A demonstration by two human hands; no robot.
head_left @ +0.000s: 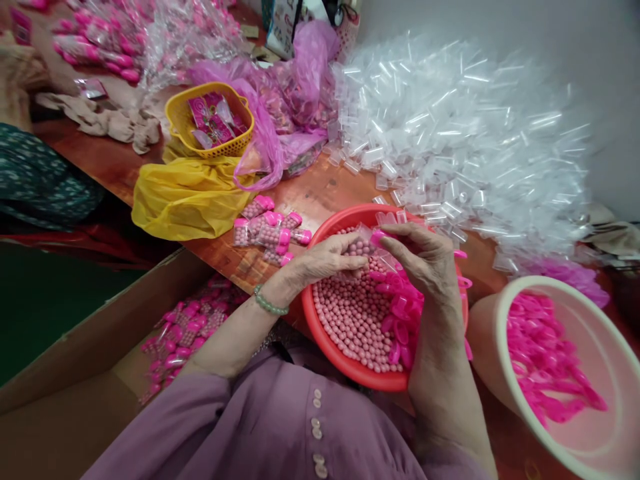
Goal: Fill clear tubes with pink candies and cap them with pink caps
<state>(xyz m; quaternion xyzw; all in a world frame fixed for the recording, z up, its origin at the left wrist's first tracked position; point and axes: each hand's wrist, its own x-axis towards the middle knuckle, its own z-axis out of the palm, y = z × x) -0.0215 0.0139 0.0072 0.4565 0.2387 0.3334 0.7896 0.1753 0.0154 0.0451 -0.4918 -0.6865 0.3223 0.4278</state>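
My left hand (333, 259), with a green bead bracelet (271, 301) at its wrist, is closed around a small clear plastic bottle (361, 247) that has pink beads in it. Close beside it, my right hand (425, 257) pinches a bright pink cap (378, 236) near the bottle's end. Whether cap and bottle touch is hard to make out. Both hands are above a red basin (320, 320) holding loose pink beads (353, 327) and a heap of pink plastic caps (403, 310). Several filled, capped bottles (273, 235) lie left of the basin.
Clear empty bottles (465, 133) are piled behind the basin. A pale tub (505, 320) of pink pieces stands right. Left are a yellow basket (173, 110), a yellow bag (187, 197) and a cardboard box (95, 340) with filled bottles. Another person's hand (20, 77) shows far left.
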